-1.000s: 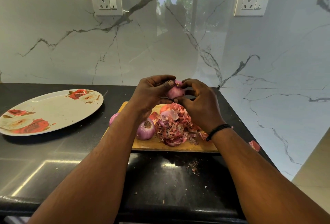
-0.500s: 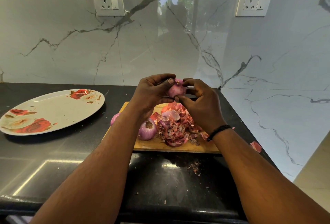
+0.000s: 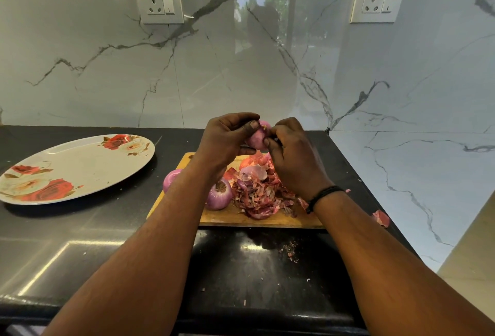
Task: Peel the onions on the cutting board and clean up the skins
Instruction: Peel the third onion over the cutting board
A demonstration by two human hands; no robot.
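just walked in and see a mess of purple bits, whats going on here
A person is peeling onions by hand. The left hand grips a small onion held up above the cutting board, while the right hand picks at its top. A heap of peeled skins lies on the board beside two more onions, one partly hidden by the left forearm. A stray skin lies on the counter to the right. The floral plate on the left holds nothing.
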